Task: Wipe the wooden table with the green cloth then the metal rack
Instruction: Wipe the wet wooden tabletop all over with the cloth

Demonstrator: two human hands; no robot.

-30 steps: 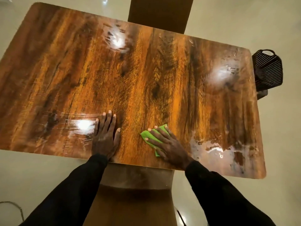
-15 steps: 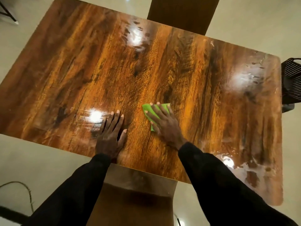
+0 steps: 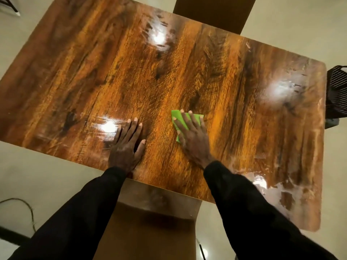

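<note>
– Table [image 3: 187, 76], starting at its left end: what is there?
– Glossy brown wood grain, with a bright glare [image 3: 109, 126] near the front edge. On the pale floor at lower left, off the table, a thin cable [image 3: 28, 208] curves.
– And the left hand [image 3: 127, 145]?
– It lies palm down on the wood, just right of that glare and close to the front edge. Its fingers [image 3: 133, 128] are straight and close together, with the thumb set a little apart. It holds nothing.
– Where is the cloth [image 3: 197, 117]?
– On the table top, about midway along its length and nearer the front edge than the back. It is near the left hand but apart from it. It is green and lies flat. The right hand [image 3: 193, 141] rests on it with its fingers [image 3: 185, 119] straight and spread, pressing it to the wood. Green shows between them and past the fingertips.
– Further right?
– A streaked glare patch [image 3: 279, 91] toward the far right corner and pale smears [image 3: 277, 196] at the near right corner. Beside the table's right end stands the rack [image 3: 338, 91], dark and slatted, cut off by the frame edge. Whether it touches the table cannot be told.
</note>
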